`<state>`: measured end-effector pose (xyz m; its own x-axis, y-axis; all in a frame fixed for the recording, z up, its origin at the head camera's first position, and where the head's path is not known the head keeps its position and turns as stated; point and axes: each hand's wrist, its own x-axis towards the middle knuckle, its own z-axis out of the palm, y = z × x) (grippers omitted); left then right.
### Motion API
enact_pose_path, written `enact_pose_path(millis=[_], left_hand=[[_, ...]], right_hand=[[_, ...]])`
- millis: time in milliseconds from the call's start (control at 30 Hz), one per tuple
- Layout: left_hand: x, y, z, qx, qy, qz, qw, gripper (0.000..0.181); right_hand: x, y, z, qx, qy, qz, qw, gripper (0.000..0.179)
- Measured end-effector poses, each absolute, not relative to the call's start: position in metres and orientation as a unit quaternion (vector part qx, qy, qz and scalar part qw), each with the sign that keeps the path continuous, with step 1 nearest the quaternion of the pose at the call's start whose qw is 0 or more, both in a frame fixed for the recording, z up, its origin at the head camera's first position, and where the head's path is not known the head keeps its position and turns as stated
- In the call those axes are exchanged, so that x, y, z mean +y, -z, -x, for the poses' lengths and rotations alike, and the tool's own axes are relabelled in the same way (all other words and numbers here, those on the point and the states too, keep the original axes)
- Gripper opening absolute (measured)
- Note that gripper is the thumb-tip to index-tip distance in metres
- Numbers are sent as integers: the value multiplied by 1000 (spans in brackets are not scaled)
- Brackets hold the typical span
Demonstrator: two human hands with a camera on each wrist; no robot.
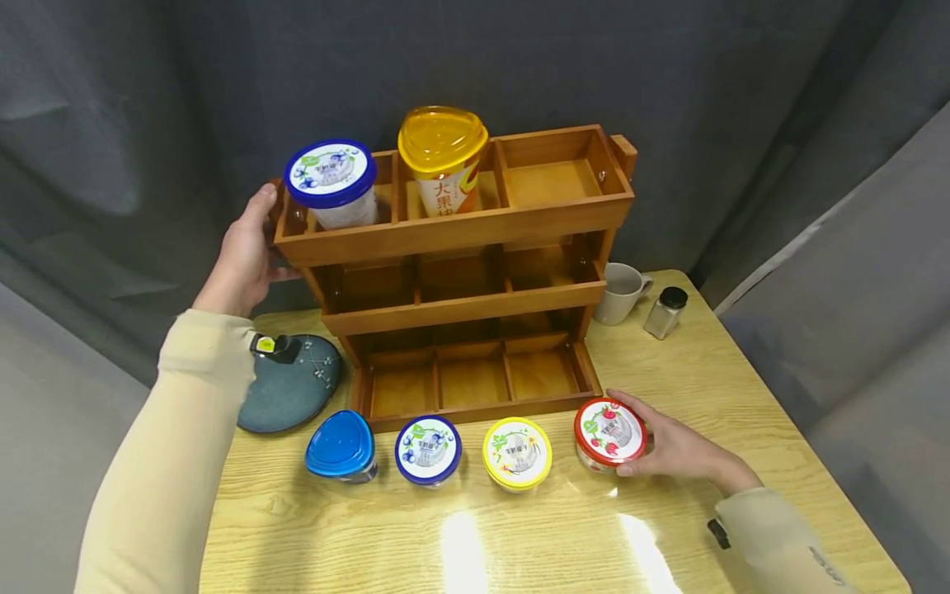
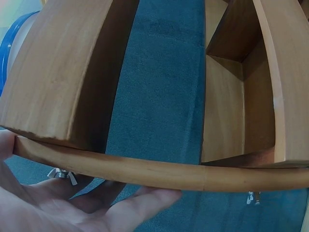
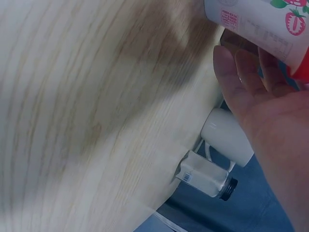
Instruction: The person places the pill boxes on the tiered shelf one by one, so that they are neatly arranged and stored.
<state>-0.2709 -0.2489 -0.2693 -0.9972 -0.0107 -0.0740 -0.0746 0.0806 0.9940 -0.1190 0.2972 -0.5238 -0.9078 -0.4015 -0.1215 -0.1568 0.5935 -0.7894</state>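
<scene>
My left hand grips the left side of a three-tier wooden rack. In the left wrist view its fingers lie along the rack's curved side rail. My right hand holds a red-lidded tub with a strawberry label, thumb and fingers around its side, at the rack's front right corner. A blue-lidded tub and a yellow-lidded cup stand in the top tier's left and middle compartments. In front of the rack are a yellow-lidded tub, a blue-lidded blueberry tub and a blue-lidded cup.
A dark blue plate lies left of the rack, under my left forearm. Behind the rack's right side stand a white mug and a glass jar with a black cap. Grey curtains hang behind the wooden table.
</scene>
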Motion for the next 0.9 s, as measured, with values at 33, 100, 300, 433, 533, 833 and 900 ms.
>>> enact_pose_path(millis=[33,100,300,433,533,833,900], left_hand=[[-249,269,271,735,-677,29,23,71],[-249,270,271,736,-676,29,22,71],[-249,270,272,732,-680,30,23,70],[-249,270,271,732,-680,31,22,69],[-249,269,271,732,-680,31,22,68],[-249,269,272,731,-681,25,22,69],[-249,269,272,731,-682,27,22,70]], right_hand=[[296,524,119,882,420,156,144,113],[296,524,118,884,418,152,141,111],[293,530,115,884,429,140,120,109],[291,536,110,888,432,131,90,111],[289,541,105,894,426,124,62,112],[280,548,94,902,422,86,3,111],[279,549,92,905,419,71,-3,111]])
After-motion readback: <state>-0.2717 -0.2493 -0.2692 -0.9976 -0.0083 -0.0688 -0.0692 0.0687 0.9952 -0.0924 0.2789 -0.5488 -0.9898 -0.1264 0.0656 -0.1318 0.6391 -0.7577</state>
